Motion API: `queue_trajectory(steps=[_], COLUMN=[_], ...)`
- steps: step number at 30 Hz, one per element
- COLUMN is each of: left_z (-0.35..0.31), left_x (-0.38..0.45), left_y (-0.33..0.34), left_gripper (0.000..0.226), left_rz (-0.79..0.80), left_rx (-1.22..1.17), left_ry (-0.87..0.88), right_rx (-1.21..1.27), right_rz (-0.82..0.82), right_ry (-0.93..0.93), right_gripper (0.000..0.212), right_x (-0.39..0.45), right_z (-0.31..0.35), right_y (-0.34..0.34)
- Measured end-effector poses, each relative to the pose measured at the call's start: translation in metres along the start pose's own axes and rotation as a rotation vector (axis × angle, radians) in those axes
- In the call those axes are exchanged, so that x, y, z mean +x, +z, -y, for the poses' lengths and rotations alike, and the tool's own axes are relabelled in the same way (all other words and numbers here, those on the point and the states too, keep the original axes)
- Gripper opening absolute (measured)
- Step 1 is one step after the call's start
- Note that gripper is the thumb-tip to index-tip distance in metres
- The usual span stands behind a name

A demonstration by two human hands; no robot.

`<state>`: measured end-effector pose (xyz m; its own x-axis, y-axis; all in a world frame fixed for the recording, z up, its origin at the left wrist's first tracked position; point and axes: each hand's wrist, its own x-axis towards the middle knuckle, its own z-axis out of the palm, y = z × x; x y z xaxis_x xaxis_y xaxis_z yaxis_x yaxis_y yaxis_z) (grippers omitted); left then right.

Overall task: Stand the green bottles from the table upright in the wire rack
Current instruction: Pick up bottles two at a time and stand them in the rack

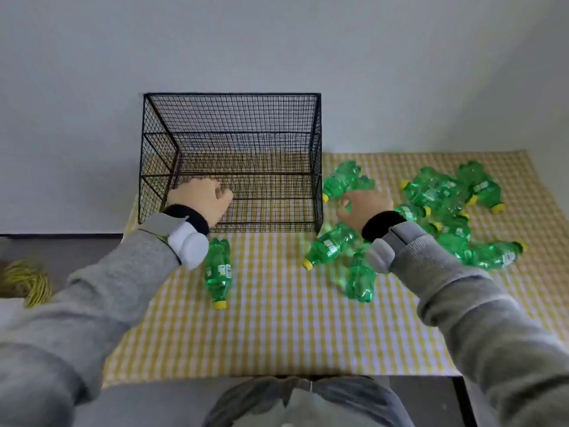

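Grey sleeves (480,303) are filling my near view. Left grip (201,200) is curling loosely, empty, against the wire rack (231,155); right grip (366,204) is spreading over green bottles (332,246) lying on the tabletop (277,328). Labels are unreadable.

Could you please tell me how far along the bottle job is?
Nothing is done yet: the wire rack holds no bottles. The right hand is at a green bottle beside the rack; the left hand rests at its front. All the bottles lie on the cloth.
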<state>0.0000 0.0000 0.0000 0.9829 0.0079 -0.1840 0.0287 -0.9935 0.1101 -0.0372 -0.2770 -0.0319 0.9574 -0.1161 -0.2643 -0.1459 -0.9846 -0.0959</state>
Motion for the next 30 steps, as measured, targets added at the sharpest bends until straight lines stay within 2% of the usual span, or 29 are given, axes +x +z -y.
queue_trajectory(steps=[3,6,9,11,14,18,20,23,30], left_z=[0.015,0.035,0.051,0.056,0.064,0.070,0.073,0.073,0.073], left_x=[-0.010,-0.023,-0.039,-0.053,-0.069,-0.084,-0.090,-0.096,-0.096], left_y=[0.037,0.084,0.116,0.131,0.147,0.167,0.177,0.188,0.193], left_gripper=[0.025,0.036,0.033,0.031,0.048,0.025,0.023,0.027,0.032], left_rz=[0.146,0.323,0.409,0.399,0.389,0.462,0.529,0.558,0.454], left_rx=[0.041,0.003,-0.073,-0.136,-0.187,-0.284,-0.304,-0.306,-0.384], left_ry=[-0.052,-0.131,-0.200,-0.252,-0.313,-0.327,-0.348,-0.354,-0.371], right_rx=[-0.019,0.009,0.028,0.034,0.048,0.098,0.142,0.162,0.248], right_rz=[0.127,0.175,0.235,0.285,0.334,0.442,0.492,0.486,0.422], right_ry=[-0.001,-0.004,-0.027,-0.045,-0.054,-0.032,-0.025,-0.007,0.069], right_gripper=[0.030,0.032,0.035,0.037,0.040,0.048,0.057,0.059,0.049], right_x=[-0.007,-0.018,-0.020,-0.023,-0.026,-0.028,-0.027,-0.027,-0.031], right_z=[0.004,0.008,0.015,0.020,0.029,0.041,0.045,0.046,0.053], right_y=[0.031,0.062,0.085,0.098,0.114,0.134,0.143,0.146,0.151])
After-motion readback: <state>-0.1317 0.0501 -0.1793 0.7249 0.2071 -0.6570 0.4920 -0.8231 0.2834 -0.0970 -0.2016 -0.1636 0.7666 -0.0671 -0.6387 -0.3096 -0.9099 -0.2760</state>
